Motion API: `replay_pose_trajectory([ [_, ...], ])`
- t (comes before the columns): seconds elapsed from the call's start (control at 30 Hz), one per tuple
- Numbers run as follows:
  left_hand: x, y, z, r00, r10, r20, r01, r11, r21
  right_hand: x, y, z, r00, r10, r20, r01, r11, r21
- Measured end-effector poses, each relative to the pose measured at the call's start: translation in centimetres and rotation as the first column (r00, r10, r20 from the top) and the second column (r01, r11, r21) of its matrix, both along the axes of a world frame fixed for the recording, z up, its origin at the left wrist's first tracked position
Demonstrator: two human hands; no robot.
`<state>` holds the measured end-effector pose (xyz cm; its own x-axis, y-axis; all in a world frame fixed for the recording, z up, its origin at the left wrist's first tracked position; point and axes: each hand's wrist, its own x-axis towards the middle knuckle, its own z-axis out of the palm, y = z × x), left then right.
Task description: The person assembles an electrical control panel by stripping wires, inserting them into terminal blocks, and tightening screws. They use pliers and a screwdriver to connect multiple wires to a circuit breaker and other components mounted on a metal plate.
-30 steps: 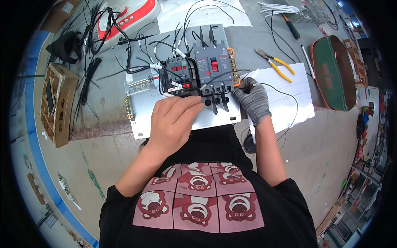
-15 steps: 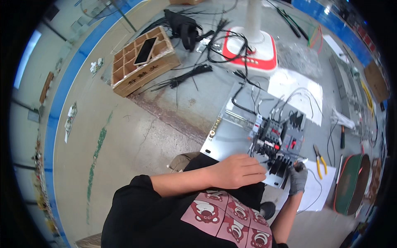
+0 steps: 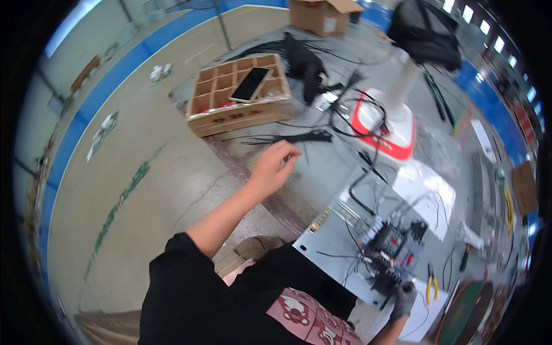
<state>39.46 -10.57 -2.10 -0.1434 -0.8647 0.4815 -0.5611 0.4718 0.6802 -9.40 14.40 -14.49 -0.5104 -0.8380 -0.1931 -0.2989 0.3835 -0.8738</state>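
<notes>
bare left hand (image 3: 275,167) reaching out from the metal panel (image 3: 345,241)
its grip is loosely curled and holds nothing, near black cable ties (image 3: 293,138); gloved right hand (image 3: 404,296) clasps the panel's breaker block (image 3: 391,253).

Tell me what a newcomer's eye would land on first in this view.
First comes the bare left hand, raised mid-frame with fingers curled, hovering above a bundle of black cable ties on the floor. Behind it sits a wooden compartment crate with a dark phone lying across its top. At lower right, the gloved right hand rests at the edge of a grey mounting plate crowded with black breakers and wires.
</notes>
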Motion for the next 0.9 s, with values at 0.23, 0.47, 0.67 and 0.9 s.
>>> replay_pose_trajectory([
  [0.23, 8.7, -11.6, 2.2, 0.965, 0.240, 0.106, -0.219, 0.959, -0.181, -0.8, 0.7, -0.8, 0.999, -0.033, 0.023, 0.031, 0.998, 0.063],
  [0.47, 17.3, -27.8, 4.1, 0.840, 0.430, 0.331, -0.436, 0.898, -0.062, -3.1, 3.1, -4.3, 0.993, -0.085, 0.083, 0.085, 0.996, 0.007],
  [0.67, 19.7, -37.2, 0.5, 0.769, 0.289, 0.570, -0.409, 0.908, 0.091, -0.9, 2.5, -0.7, 0.997, -0.034, 0.073, 0.027, 0.995, 0.099],
  [0.9, 15.7, -42.9, 1.1, 0.541, -0.148, 0.828, -0.415, 0.809, 0.416, 1.3, 2.2, 3.2, 0.993, -0.033, 0.116, 0.011, 0.983, 0.185],
])
